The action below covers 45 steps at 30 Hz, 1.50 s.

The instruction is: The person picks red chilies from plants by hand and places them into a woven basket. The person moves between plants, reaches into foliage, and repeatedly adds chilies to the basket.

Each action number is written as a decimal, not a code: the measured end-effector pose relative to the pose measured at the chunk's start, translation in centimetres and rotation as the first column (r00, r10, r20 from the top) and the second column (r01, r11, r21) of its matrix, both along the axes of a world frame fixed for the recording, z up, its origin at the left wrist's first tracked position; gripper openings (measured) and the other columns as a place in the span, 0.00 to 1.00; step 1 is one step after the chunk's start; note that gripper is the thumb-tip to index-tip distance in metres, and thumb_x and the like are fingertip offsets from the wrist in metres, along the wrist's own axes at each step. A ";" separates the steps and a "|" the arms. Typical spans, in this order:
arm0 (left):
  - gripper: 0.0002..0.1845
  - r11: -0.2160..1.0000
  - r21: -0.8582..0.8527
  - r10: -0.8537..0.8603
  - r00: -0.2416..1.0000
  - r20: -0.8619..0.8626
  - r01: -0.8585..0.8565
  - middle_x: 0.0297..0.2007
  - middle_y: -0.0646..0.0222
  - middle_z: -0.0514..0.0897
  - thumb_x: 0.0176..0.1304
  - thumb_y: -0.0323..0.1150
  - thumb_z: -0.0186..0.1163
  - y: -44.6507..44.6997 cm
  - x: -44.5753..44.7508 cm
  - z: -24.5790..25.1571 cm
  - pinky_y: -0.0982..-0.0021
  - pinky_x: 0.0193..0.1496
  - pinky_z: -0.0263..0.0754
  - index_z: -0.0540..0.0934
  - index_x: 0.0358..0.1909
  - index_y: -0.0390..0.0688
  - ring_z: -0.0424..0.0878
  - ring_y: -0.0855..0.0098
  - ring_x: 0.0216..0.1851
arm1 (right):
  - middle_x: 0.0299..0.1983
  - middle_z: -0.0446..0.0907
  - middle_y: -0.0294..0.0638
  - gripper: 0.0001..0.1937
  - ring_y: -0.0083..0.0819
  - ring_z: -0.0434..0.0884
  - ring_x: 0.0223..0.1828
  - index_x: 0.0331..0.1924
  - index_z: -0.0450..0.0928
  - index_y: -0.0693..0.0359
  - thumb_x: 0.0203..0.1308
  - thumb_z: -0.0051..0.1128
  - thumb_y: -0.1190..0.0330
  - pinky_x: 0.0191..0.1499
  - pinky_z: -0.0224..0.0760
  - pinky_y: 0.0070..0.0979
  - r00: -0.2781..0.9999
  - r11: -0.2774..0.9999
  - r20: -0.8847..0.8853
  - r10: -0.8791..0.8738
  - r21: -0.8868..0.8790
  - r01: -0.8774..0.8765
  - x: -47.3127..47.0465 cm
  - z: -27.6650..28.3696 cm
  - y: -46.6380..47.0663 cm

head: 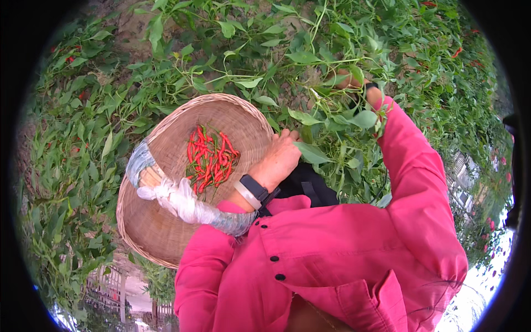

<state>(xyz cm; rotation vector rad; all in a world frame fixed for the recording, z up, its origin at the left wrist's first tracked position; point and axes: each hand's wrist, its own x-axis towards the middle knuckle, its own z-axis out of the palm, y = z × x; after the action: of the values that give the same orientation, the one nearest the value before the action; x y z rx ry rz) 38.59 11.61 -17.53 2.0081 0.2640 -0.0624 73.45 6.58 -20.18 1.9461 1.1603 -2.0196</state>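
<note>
A round woven basket (pixel 137 224) hangs by its wrapped handle (pixel 215 218) over my left forearm, with red chili peppers (pixel 209 159) and some green stems lying in it. My left hand (pixel 284 153) is at the basket's right rim, fingers bent towards the leaves; whether it grips anything is hidden. Up and to the right, my right hand (pixel 350 81) reaches in among the chili plants (pixel 327 103). Leaves cover much of it, so its fingers and anything in them cannot be made out. Both wrists wear dark bands.
Chili plants with green leaves surround the basket on the left, top and right. Red peppers (pixel 456 52) show among the leaves at the upper right, and more at the upper left. Bare soil (pixel 132 33) appears between plants. A fence (pixel 105 286) stands at the lower left.
</note>
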 end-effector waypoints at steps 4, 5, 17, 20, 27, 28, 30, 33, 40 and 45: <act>0.08 0.999 -0.016 -0.030 1.000 0.010 0.030 0.41 0.61 0.80 0.55 0.30 0.57 -0.2 -0.5 0.4 0.57 0.47 0.69 0.83 0.34 0.39 0.76 0.58 0.50 | 0.54 0.82 0.43 0.25 0.30 0.79 0.55 0.64 0.74 0.64 0.68 0.58 0.61 0.57 0.73 0.30 0.995 0.990 -0.018 0.103 -0.095 -0.104 -1.1 -6.2 2.0; 0.09 0.998 -0.019 -0.059 0.998 -0.019 0.059 0.41 0.61 0.80 0.55 0.30 0.57 -0.2 -0.7 0.5 0.57 0.48 0.69 0.83 0.34 0.39 0.76 0.58 0.50 | 0.54 0.82 0.43 0.25 0.31 0.79 0.55 0.64 0.73 0.63 0.68 0.58 0.61 0.56 0.73 0.30 0.994 0.988 -0.019 0.111 -0.103 -0.112 -1.2 -7.5 2.3; 0.09 0.987 -0.098 -0.134 0.988 -0.075 0.127 0.44 0.61 0.77 0.58 0.28 0.58 0.5 -0.6 1.0 0.57 0.52 0.69 0.80 0.40 0.37 0.73 0.56 0.51 | 0.52 0.83 0.43 0.25 0.31 0.80 0.52 0.65 0.73 0.62 0.68 0.57 0.60 0.53 0.74 0.31 0.997 0.985 -0.003 0.083 -0.151 -0.082 -2.9 -13.8 0.2; 0.07 0.993 -0.024 -0.113 0.993 -0.022 0.112 0.40 0.62 0.78 0.56 0.28 0.57 0.4 -0.6 1.0 0.58 0.49 0.69 0.80 0.36 0.39 0.76 0.58 0.48 | 0.51 0.83 0.43 0.25 0.32 0.80 0.51 0.65 0.73 0.61 0.68 0.57 0.59 0.52 0.74 0.31 0.998 0.990 0.011 0.055 -0.133 -0.053 -2.9 -14.5 0.2; 0.07 0.975 0.075 -0.209 0.978 -0.004 0.209 0.38 0.58 0.80 0.55 0.29 0.58 1.4 -0.5 1.4 0.52 0.57 0.69 0.83 0.32 0.38 0.80 0.56 0.47 | 0.50 0.83 0.43 0.25 0.32 0.81 0.49 0.65 0.73 0.60 0.68 0.57 0.59 0.50 0.75 0.32 0.997 0.996 0.038 -0.063 -0.066 0.066 -3.0 -16.0 -0.3; 0.08 0.966 0.076 -0.245 0.969 -0.031 0.247 0.38 0.56 0.80 0.55 0.29 0.58 1.7 -0.5 1.4 0.51 0.59 0.70 0.84 0.32 0.37 0.80 0.56 0.47 | 0.50 0.83 0.43 0.25 0.32 0.81 0.49 0.65 0.73 0.60 0.68 0.57 0.59 0.50 0.75 0.32 0.995 0.994 0.046 -0.086 -0.061 0.089 -3.0 -16.1 -0.7; 0.10 0.952 0.084 -0.292 0.955 -0.049 0.295 0.41 0.55 0.80 0.51 0.31 0.60 2.3 -0.3 1.4 0.54 0.60 0.69 0.82 0.34 0.36 0.79 0.54 0.49 | 0.49 0.83 0.43 0.25 0.32 0.81 0.49 0.65 0.72 0.60 0.68 0.57 0.58 0.49 0.75 0.32 0.987 0.988 0.051 -0.150 -0.039 0.152 -2.8 -15.9 -1.5; 0.10 0.950 0.150 -0.274 0.962 -0.013 0.272 0.41 0.55 0.80 0.50 0.27 0.57 2.5 0.2 1.7 0.56 0.59 0.69 0.81 0.35 0.37 0.80 0.55 0.49 | 0.49 0.83 0.43 0.25 0.33 0.81 0.48 0.66 0.72 0.59 0.68 0.57 0.58 0.48 0.75 0.32 0.966 0.968 0.059 -0.251 -0.004 0.252 -2.1 -15.0 -3.1; 0.05 0.941 0.188 -0.278 0.959 -0.053 0.283 0.35 0.58 0.80 0.55 0.25 0.56 2.9 1.1 2.5 0.60 0.55 0.70 0.81 0.32 0.38 0.79 0.57 0.45 | 0.47 0.83 0.43 0.25 0.33 0.82 0.46 0.66 0.72 0.58 0.68 0.57 0.57 0.46 0.76 0.32 0.878 0.882 0.097 -0.470 -0.002 0.472 -2.3 -11.6 -9.5; 0.04 0.931 0.175 -0.305 0.947 -0.099 0.319 0.34 0.57 0.79 0.52 0.24 0.57 3.0 0.9 2.1 0.59 0.53 0.70 0.79 0.30 0.38 0.78 0.55 0.44 | 0.46 0.84 0.43 0.25 0.34 0.82 0.45 0.66 0.72 0.58 0.68 0.57 0.57 0.45 0.76 0.33 0.830 0.842 0.165 -0.534 0.015 0.539 -3.7 -13.0 -12.3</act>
<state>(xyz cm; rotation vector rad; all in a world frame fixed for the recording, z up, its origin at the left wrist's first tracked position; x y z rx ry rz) 39.46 14.57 -15.39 2.2256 -0.0096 -0.3212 69.71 -5.70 -33.18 2.5842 0.5704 -2.0209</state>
